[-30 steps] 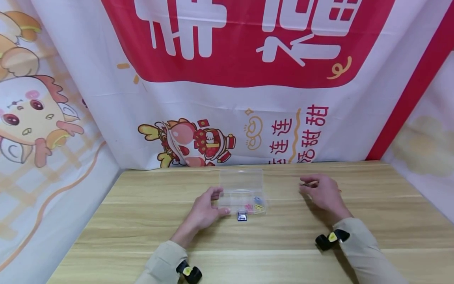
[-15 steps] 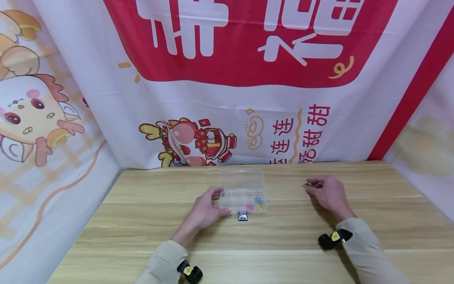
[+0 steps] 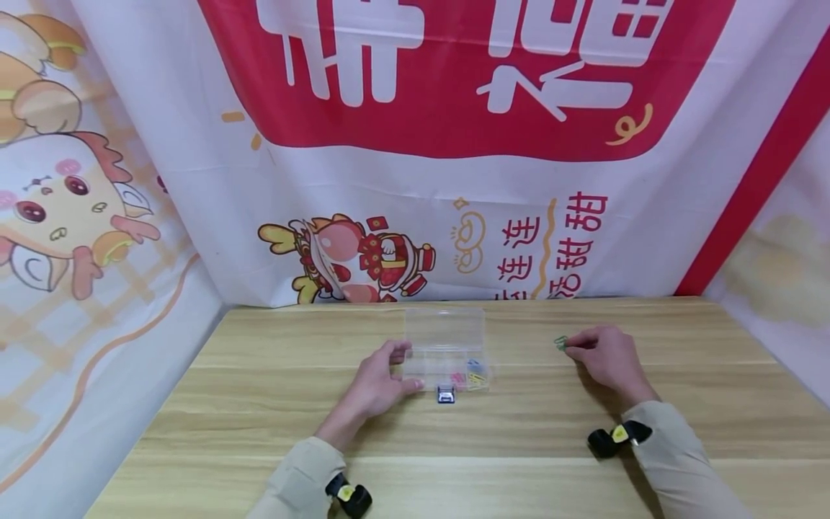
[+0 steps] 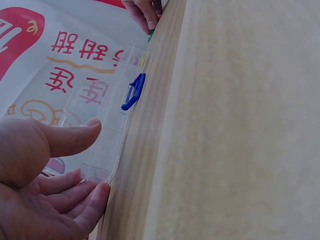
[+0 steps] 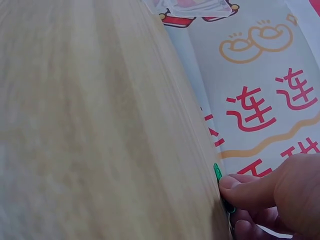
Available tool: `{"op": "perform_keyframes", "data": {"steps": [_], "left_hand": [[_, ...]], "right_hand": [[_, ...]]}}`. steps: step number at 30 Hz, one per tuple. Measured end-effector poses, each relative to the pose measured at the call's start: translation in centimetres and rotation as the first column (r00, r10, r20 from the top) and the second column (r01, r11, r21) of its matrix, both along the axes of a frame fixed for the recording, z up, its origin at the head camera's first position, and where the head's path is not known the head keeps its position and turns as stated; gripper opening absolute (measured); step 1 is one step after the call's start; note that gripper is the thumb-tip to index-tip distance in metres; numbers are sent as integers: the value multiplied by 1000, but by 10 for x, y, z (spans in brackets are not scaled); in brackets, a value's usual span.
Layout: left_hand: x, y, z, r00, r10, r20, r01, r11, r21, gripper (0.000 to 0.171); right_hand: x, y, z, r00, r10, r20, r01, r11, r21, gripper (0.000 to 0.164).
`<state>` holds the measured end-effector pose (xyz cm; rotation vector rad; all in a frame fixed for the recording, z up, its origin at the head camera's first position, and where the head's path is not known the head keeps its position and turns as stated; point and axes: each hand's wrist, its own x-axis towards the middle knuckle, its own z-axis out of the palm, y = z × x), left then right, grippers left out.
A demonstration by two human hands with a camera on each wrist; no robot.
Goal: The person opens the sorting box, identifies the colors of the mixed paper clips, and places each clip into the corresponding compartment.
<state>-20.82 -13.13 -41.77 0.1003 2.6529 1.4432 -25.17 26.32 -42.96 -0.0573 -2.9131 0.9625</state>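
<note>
A clear plastic compartment box [image 3: 433, 369] lies on the table, its transparent lid [image 3: 444, 329] raised at the back. My left hand [image 3: 379, 378] holds the box by its left end, thumb at the front and fingers behind. A blue latch [image 4: 134, 92] sits at the box's front edge. In the right-hand compartments are small blue clips [image 3: 475, 365], pink clips [image 3: 458, 378] and yellow clips [image 3: 477, 379]. To the right of the box, my right hand [image 3: 608, 360] pinches green paper clips [image 3: 560, 344] between thumb and fingers, low over the table. Their exact number cannot be told.
The wooden table [image 3: 512, 461] runs back to a printed cloth [image 3: 363, 173] hanging behind it. Another printed cloth [image 3: 97, 288] hangs along the left side. Both wrists carry black strapped devices.
My right hand has shifted slightly right and toward me. The green clips, dark and mostly hidden by the fingers before, now show past the fingertips. My left hand stays on the box.
</note>
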Motion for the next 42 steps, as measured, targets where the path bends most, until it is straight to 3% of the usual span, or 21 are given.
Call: {"op": "perform_keyframes", "data": {"steps": [8, 17, 24, 31, 42], "left_hand": [[1, 0, 1, 1000, -7, 0, 7, 1000, 6, 73], [1, 1, 1, 1000, -6, -1, 6, 1000, 2, 72], [-1, 1, 0, 1000, -1, 1, 1, 1000, -4, 72], [1, 1, 1, 1000, -10, -8, 10, 1000, 1, 72], [3, 2, 3, 1000, -6, -10, 6, 1000, 3, 72]], "right_hand": [[-1, -1, -2, 1000, -18, -15, 18, 1000, -16, 18], [6, -19, 13, 1000, -12, -11, 11, 999, -50, 23], [11, -41, 23, 995, 69, -69, -76, 990, -119, 21], [18, -70, 34, 992, 123, -30, -126, 965, -231, 21], [21, -118, 29, 972, 217, -87, -232, 943, -237, 14]]}}
